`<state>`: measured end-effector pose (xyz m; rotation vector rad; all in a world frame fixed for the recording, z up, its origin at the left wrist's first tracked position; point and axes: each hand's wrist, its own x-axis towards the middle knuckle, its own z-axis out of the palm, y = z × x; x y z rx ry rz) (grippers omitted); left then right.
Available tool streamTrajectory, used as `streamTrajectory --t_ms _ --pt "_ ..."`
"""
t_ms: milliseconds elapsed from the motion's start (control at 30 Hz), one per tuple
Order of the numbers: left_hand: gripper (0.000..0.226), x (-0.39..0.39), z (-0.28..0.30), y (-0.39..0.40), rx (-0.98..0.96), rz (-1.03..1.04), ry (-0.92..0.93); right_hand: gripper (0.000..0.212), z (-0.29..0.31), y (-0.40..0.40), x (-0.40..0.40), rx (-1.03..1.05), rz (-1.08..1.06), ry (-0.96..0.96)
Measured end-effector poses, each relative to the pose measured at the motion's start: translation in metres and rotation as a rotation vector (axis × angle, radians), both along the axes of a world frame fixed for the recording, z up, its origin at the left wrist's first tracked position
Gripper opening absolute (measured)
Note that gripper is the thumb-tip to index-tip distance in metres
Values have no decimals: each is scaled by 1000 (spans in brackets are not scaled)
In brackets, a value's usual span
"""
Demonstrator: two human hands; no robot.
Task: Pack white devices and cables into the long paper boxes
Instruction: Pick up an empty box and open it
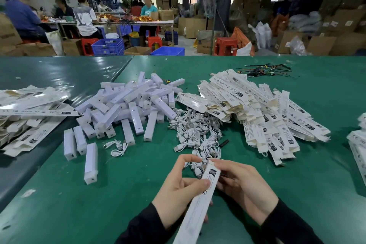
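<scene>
Green table (297,194) bearing devices (126,105), cables (195,134), flat boxes (263,109) | left hand (178,190) and right hand (243,184) both grip long paper box (206,186) above near edge | we judge the end flap may crease if forced; cable could snag | box contents hidden; its lower end cut off

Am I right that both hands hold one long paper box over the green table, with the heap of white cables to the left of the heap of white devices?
Not quite. In the head view the heap of white cables lies right of the heap of white devices, not left. The rest holds: the left hand and right hand both hold one long paper box over the green table.
</scene>
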<state>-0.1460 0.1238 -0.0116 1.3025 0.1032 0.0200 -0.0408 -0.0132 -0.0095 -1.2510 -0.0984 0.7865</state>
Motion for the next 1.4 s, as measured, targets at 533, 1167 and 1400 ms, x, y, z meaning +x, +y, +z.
streamTrajectory --t_ms 533,1167,1400 --pt "45 2 -1 4 1 -2 -3 14 8 -5 -3 -24 -3 -254" --pt "25 5 0 1 -34 122 10 26 -3 3 -9 62 32 -282" --pt "94 -1 -6 -2 1217 352 -485 31 14 -2 1 48 5 -161"
